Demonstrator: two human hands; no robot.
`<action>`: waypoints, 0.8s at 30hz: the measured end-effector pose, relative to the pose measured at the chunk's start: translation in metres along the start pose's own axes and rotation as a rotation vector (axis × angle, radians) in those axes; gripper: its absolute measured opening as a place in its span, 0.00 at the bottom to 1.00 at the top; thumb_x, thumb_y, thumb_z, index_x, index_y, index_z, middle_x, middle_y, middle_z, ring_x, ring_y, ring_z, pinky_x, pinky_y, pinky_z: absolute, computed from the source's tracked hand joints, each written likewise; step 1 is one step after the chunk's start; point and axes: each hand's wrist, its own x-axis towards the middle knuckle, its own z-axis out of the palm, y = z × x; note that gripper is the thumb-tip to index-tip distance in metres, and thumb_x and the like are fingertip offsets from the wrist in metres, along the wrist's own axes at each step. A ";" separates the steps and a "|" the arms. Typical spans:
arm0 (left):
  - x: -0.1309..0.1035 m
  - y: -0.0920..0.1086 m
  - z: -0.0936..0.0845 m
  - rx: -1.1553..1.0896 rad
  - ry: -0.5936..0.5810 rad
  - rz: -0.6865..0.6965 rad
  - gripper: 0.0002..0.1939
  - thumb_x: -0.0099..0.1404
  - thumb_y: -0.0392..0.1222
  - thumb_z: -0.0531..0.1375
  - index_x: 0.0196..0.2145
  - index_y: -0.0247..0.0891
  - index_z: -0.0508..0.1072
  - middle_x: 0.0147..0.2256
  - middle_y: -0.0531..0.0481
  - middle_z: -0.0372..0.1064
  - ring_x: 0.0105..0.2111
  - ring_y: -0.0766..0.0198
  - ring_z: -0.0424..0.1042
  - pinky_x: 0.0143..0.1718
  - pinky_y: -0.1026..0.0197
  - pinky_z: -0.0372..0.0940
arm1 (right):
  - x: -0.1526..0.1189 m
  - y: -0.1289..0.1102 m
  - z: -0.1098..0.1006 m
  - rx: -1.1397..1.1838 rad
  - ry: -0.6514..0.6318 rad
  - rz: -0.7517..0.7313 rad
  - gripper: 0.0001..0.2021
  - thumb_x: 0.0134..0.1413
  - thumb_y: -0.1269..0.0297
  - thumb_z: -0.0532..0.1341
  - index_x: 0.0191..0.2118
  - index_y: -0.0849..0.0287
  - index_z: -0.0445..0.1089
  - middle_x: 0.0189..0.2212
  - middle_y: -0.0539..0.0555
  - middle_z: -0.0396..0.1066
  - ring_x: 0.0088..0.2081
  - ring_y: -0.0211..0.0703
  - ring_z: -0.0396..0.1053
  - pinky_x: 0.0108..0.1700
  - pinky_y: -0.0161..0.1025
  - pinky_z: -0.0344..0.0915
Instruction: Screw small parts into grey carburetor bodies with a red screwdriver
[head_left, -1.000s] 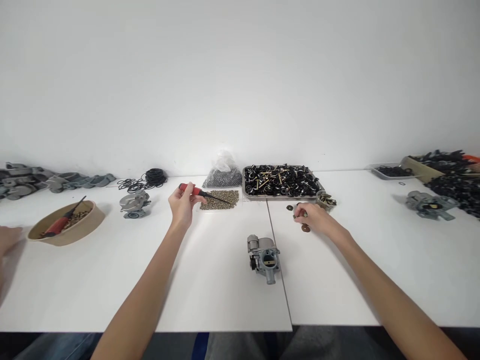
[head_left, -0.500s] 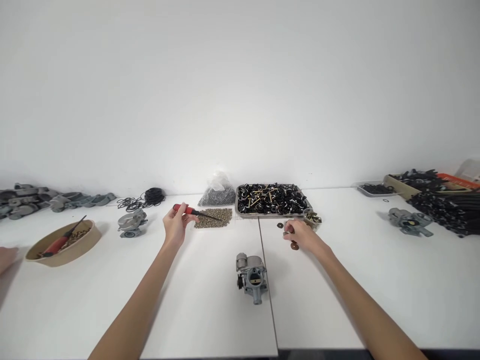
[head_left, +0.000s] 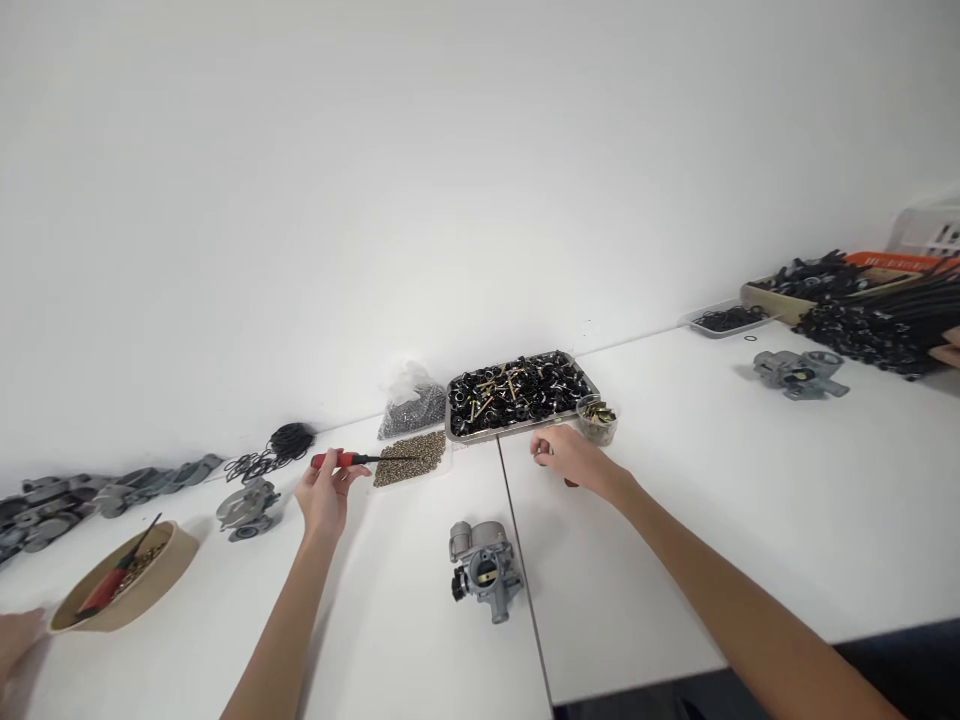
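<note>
A screwdriver (head_left: 336, 459) with a red handle and dark shaft is held in my left hand (head_left: 322, 500), its tip over a shallow tray of small brass screws (head_left: 405, 462). My right hand (head_left: 566, 455) is low over the table, fingertips drawn together; whatever they pinch is too small to make out. Partly under that hand shows a small brown disc (head_left: 571, 483). Between my forearms stands a grey metal carburetor (head_left: 484, 570). Just beyond my right hand is a clear cup (head_left: 597, 422) with brass-coloured pieces.
A metal tray (head_left: 517, 395) of black parts sits at the back, beside a plastic bag (head_left: 412, 402). Other carburetors (head_left: 249, 508) (head_left: 799, 374) lie left and right. A tan bowl (head_left: 150, 590) holds another screwdriver. Other people's hands (head_left: 19, 640) (head_left: 949, 347) show at both edges.
The view has tilted, so everything appears shifted. My right hand has closed up over the table, and fewer brown discs show around it. My left hand still holds the screwdriver.
</note>
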 end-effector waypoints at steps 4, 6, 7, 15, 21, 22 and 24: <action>-0.002 -0.001 0.003 0.018 -0.060 0.001 0.19 0.55 0.49 0.68 0.36 0.33 0.70 0.30 0.50 0.74 0.23 0.64 0.75 0.34 0.53 0.75 | 0.001 -0.006 0.003 -0.018 0.021 -0.055 0.07 0.56 0.69 0.57 0.36 0.58 0.73 0.37 0.53 0.74 0.32 0.39 0.69 0.34 0.35 0.59; -0.003 0.000 0.004 0.020 -0.074 0.026 0.19 0.56 0.49 0.68 0.37 0.32 0.70 0.30 0.50 0.74 0.24 0.63 0.75 0.34 0.52 0.75 | 0.002 -0.007 0.006 -0.029 0.017 -0.068 0.06 0.55 0.70 0.58 0.35 0.58 0.73 0.35 0.54 0.74 0.36 0.42 0.69 0.37 0.36 0.60; -0.003 0.001 0.004 0.017 -0.074 0.043 0.19 0.56 0.49 0.68 0.37 0.33 0.70 0.30 0.51 0.74 0.24 0.64 0.75 0.35 0.52 0.75 | 0.002 -0.008 0.007 -0.032 0.013 -0.074 0.06 0.55 0.69 0.59 0.34 0.58 0.73 0.35 0.54 0.74 0.37 0.43 0.69 0.38 0.37 0.60; -0.006 0.006 0.005 -0.043 -0.054 0.074 0.19 0.57 0.49 0.67 0.38 0.32 0.70 0.31 0.50 0.74 0.22 0.65 0.74 0.31 0.55 0.73 | 0.008 -0.001 0.014 -0.038 -0.005 -0.122 0.06 0.56 0.66 0.57 0.34 0.57 0.72 0.36 0.53 0.75 0.38 0.43 0.71 0.43 0.39 0.64; -0.003 0.005 0.000 -0.117 -0.029 0.046 0.20 0.56 0.50 0.68 0.38 0.32 0.70 0.30 0.49 0.73 0.21 0.63 0.74 0.29 0.55 0.72 | 0.015 0.004 0.018 -0.030 0.046 -0.089 0.06 0.53 0.63 0.58 0.33 0.57 0.72 0.32 0.54 0.76 0.35 0.46 0.72 0.42 0.43 0.66; -0.003 0.005 -0.001 -0.126 -0.030 0.038 0.20 0.57 0.50 0.67 0.38 0.32 0.70 0.30 0.49 0.73 0.21 0.63 0.74 0.29 0.55 0.72 | 0.015 0.003 0.018 -0.016 0.060 -0.078 0.06 0.53 0.63 0.59 0.33 0.57 0.72 0.32 0.54 0.76 0.35 0.47 0.72 0.41 0.43 0.67; -0.003 0.004 -0.001 -0.142 -0.037 0.023 0.19 0.58 0.50 0.67 0.38 0.32 0.69 0.30 0.49 0.72 0.21 0.63 0.74 0.29 0.55 0.72 | 0.014 0.001 0.018 0.017 0.091 -0.054 0.06 0.52 0.62 0.60 0.32 0.57 0.71 0.31 0.55 0.76 0.34 0.47 0.72 0.41 0.44 0.68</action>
